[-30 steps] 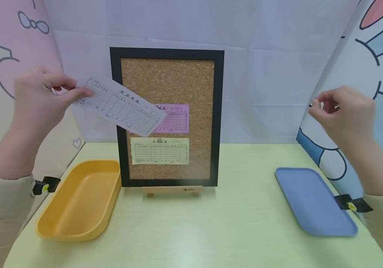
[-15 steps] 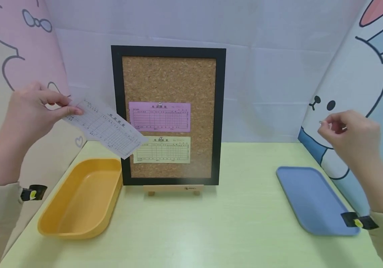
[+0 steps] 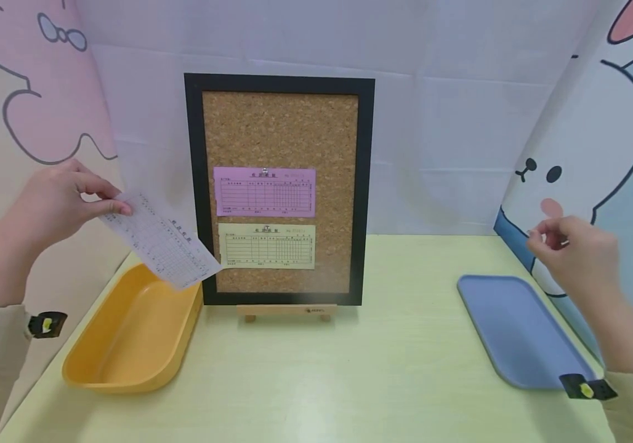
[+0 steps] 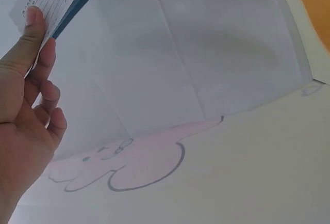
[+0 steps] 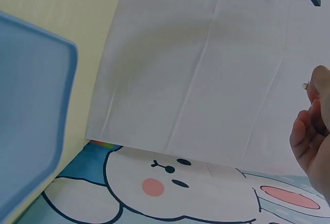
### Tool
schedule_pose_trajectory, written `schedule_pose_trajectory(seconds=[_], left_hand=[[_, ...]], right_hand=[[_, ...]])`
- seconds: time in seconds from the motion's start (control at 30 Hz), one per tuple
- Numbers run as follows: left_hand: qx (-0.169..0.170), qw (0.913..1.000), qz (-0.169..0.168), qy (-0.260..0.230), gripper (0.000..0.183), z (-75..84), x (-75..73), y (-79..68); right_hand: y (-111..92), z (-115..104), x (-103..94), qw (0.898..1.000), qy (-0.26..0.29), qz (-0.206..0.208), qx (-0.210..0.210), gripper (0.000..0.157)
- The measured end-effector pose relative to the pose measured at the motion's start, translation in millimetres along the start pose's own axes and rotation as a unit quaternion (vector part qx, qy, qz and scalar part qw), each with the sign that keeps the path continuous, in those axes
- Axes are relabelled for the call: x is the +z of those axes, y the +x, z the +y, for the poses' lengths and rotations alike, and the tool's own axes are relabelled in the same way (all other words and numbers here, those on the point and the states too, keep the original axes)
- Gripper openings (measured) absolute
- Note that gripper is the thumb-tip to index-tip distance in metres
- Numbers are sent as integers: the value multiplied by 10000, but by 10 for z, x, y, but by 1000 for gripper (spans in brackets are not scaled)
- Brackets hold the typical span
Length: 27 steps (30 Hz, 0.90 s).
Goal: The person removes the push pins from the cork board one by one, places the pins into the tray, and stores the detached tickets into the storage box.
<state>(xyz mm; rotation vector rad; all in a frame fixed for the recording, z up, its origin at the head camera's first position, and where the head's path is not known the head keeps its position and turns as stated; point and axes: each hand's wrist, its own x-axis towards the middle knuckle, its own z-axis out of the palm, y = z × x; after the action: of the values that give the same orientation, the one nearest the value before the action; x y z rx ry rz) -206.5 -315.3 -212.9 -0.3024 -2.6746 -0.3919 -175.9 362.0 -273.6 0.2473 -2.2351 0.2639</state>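
My left hand (image 3: 67, 206) pinches one corner of a white printed receipt slip (image 3: 164, 243) between thumb and fingers. The slip slants down to the right, its lower end overlapping the corkboard's left frame in the head view. On the black-framed corkboard (image 3: 280, 129), a purple receipt (image 3: 265, 194) is pinned above a pale yellow one (image 3: 266, 247), each by a small silvery pin at its top. Over on the right, my right hand (image 3: 577, 255) pinches a small shiny pushpin (image 5: 305, 86), mostly covered by the fingertips, above the blue tray.
A yellow tray (image 3: 80, 369) stands on the left of the pale green table (image 3: 383, 369), a flat blue tray (image 3: 521, 326) on the right. A small wooden stand (image 3: 286, 311) supports the corkboard. Printed cartoon panels flank both sides, with a white sheet (image 3: 438, 154) behind.
My left hand and the white slip have moved down and left, uncovering the purple and yellow receipts. My right hand has lowered toward the blue tray, still pinching the pushpin.
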Motion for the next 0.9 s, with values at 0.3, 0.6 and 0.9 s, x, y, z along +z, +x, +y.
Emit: schedule_pose_trajectory(seconds=[0.3, 0.6, 0.9], left_hand=[[-7, 9931, -1164, 131, 25, -209, 123, 26], [168, 9795, -2003, 109, 15, -303, 258, 55], [323, 9686, -2457, 187, 12, -405, 463, -7]], right_hand=[[-181, 124, 126, 9991, 116, -247, 330, 8], [-372, 230, 228, 9952, 142, -528, 806, 12], [-545, 328, 356, 9981, 120, -475, 381, 9]])
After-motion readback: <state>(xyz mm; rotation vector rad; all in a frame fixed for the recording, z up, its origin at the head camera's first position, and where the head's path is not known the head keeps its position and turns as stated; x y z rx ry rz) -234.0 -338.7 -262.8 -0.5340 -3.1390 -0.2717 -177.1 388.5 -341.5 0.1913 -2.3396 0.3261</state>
